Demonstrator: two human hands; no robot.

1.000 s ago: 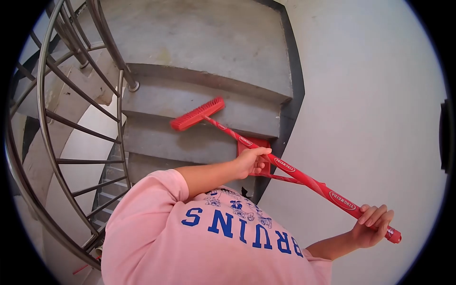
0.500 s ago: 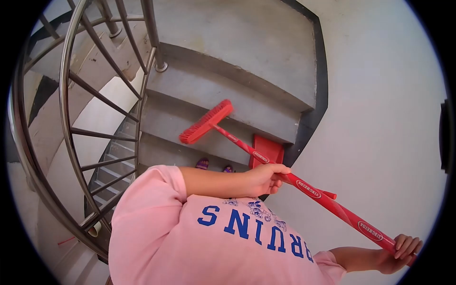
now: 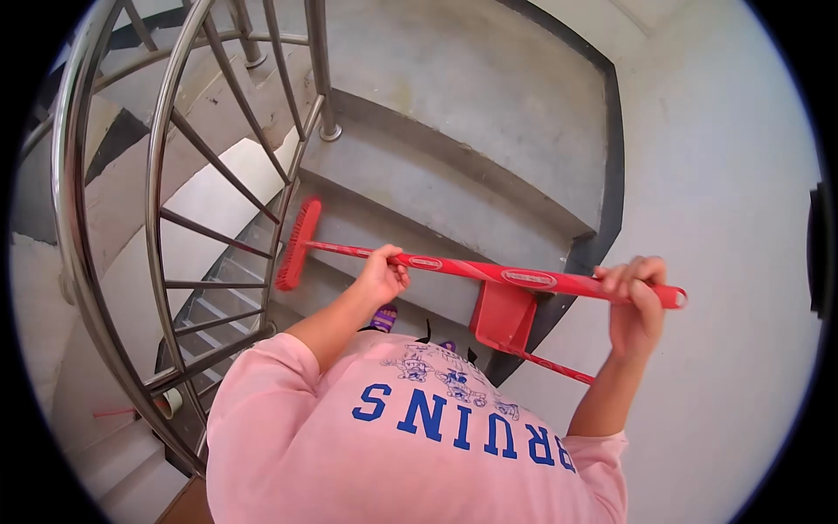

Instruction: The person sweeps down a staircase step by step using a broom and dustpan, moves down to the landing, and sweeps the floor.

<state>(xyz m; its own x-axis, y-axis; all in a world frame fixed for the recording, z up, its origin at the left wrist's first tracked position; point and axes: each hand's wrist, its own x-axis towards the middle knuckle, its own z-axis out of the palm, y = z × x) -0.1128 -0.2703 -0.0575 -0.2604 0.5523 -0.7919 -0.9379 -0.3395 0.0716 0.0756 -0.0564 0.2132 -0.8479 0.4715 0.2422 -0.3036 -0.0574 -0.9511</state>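
One red broom handle (image 3: 476,270), clamped in left grip (image 3: 381,275) and, near end, right grip (image 3: 642,301).

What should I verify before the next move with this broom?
1. Left hand gripping broom handle: ok, partway along.
2. Right hand gripping it: ok, near the end.
3. Broom head clear of the metal railing: cannot tell, looks close.
4. Red dustpan free of both hands: ok.
5. Footing in purple sandals: cannot tell, shirt partly hides them.
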